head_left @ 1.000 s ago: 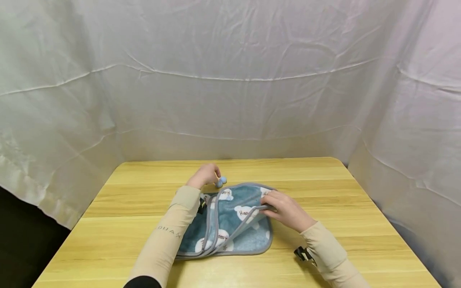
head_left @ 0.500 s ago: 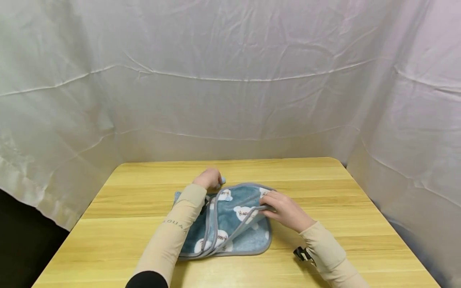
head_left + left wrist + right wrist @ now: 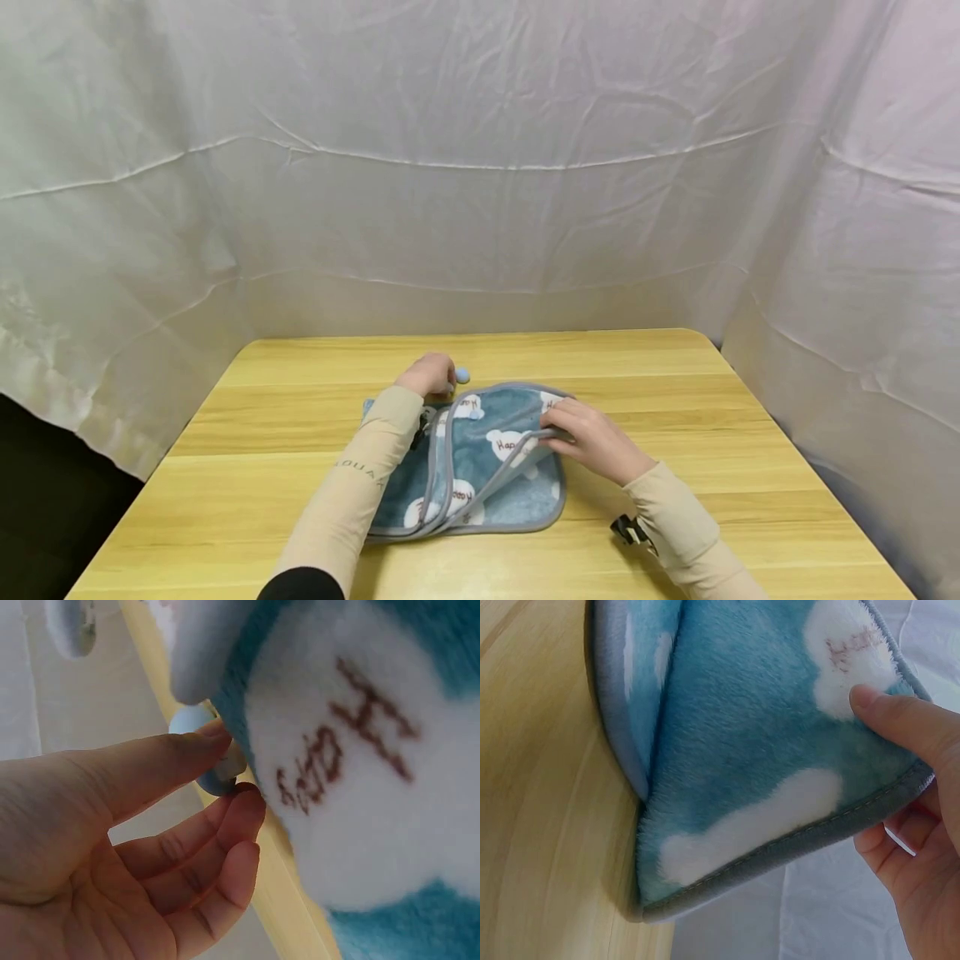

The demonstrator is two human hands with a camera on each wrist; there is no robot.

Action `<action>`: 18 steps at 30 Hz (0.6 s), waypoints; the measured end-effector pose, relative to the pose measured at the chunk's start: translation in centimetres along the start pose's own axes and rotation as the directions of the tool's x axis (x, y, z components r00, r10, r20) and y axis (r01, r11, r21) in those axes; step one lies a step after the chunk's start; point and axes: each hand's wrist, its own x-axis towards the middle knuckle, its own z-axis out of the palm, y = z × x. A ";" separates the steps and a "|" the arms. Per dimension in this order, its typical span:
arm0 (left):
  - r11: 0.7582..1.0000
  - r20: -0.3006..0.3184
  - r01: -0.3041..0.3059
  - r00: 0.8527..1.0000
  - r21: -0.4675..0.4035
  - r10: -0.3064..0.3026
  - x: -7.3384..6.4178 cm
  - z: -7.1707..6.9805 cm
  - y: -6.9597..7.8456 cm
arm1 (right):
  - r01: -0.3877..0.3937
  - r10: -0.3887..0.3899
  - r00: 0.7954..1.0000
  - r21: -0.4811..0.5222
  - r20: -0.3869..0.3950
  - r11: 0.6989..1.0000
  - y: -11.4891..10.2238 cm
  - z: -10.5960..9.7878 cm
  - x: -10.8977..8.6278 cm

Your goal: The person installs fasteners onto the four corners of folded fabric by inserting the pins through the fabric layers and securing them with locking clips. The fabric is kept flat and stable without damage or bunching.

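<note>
A teal plush blanket [image 3: 480, 450] with white patches, "Happy" lettering and grey edging lies folded in layers on the table. My right hand [image 3: 596, 437] pinches one raised corner of it, thumb on the upper face in the right wrist view and fingers beneath. Beyond the blanket's far edge, my left hand [image 3: 429, 374] holds a small pale-blue rounded piece [image 3: 217, 782] between thumb and fingertips. The fingers hide much of this piece, so its kind is unclear. Just right of that hand sits another light-blue ball [image 3: 462, 376].
The light wood table [image 3: 720, 467] reaches past the blanket on all sides. A pale fabric curtain [image 3: 480, 225] hangs behind it and along both sides. Small black devices are strapped at the wrists, the right one [image 3: 632, 530] plainly visible.
My left hand dipped toward the two blue balls, then drew slightly left with one at its fingertips, apart from the other. My right hand keeps hold of the blanket corner, nearly still.
</note>
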 end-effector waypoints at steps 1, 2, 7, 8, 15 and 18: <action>1.000 -0.008 0.001 1.000 -0.008 -0.001 0.0 0.0 -0.1 | 0.003 -0.003 1.000 0.000 -0.001 1.000 0.0 0.0 0.0; 1.000 -0.018 0.002 1.000 -0.014 -0.002 -0.1 -0.1 -0.1 | 0.005 -0.005 1.000 -0.001 -0.003 1.000 0.1 0.0 0.0; 0.996 -0.061 0.008 0.998 -0.090 -0.014 -0.9 -0.6 0.0 | 0.020 -0.020 1.000 0.004 -0.014 1.000 0.3 -0.1 -0.1; 0.993 -0.067 0.011 0.998 -0.117 -0.019 -1.1 -0.7 0.1 | 0.023 -0.023 1.000 0.003 -0.015 1.000 0.3 -0.1 -0.1; 0.976 -0.177 -0.053 0.984 -0.214 0.014 -1.7 -1.3 0.6 | 0.048 -0.048 0.998 0.015 -0.030 0.999 0.5 -0.2 -0.2; 0.959 -0.199 -0.051 0.980 -0.279 -0.005 -2.3 -1.8 1.0 | 0.053 -0.053 0.998 0.015 -0.039 0.998 0.6 -0.1 -0.1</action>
